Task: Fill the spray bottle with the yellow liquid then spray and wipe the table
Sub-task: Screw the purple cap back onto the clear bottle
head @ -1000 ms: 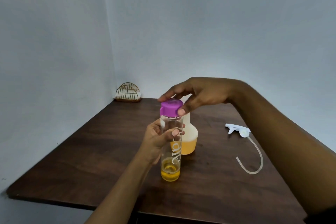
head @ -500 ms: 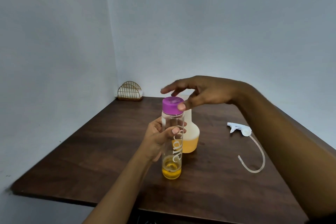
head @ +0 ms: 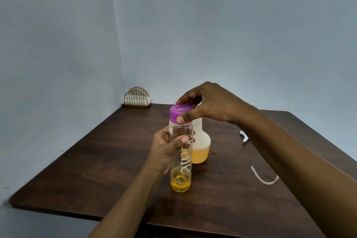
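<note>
- Pinching cap [head: 179, 112] with right fingers [head: 182, 119]: thumb on the near rim, forefinger on the far rim, right hand [head: 210, 102] arched over the top.
- Wrapped round clear bottle [head: 180, 162] with left fingers [head: 183, 139] at about mid-height; left hand [head: 164, 149] on its left side, thumb across the front just above the white lettering.
- Held upright near the middle of the surface [head: 96, 170], base apparently down on the wood.
- Purple cap seated on the neck; shallow layer of yellow liquid [head: 179, 184] at the bottom of clear bottle, see-through above that.
- Just behind and to the right of clear bottle: spray bottle [head: 201, 141], white and translucent, standing upright, top hidden behind right hand, lower part filled with the same yellow liquid.
- Touching or merely overlapping in view, these two bottles: cannot tell.
- Further right, well apart from both bottles: trigger [head: 243, 136], white, lying on the surface, mostly hidden behind the right forearm.
- Nearer the front, curling out from under that arm: tube [head: 264, 179], clear, lying flat in a hook shape.
- At the far left corner of the surface, against the wall [head: 58, 63]: rack [head: 137, 97], gold wire, arched.
- Dark brown wood grain across the surface; pale blue-grey wall on two sides.
</note>
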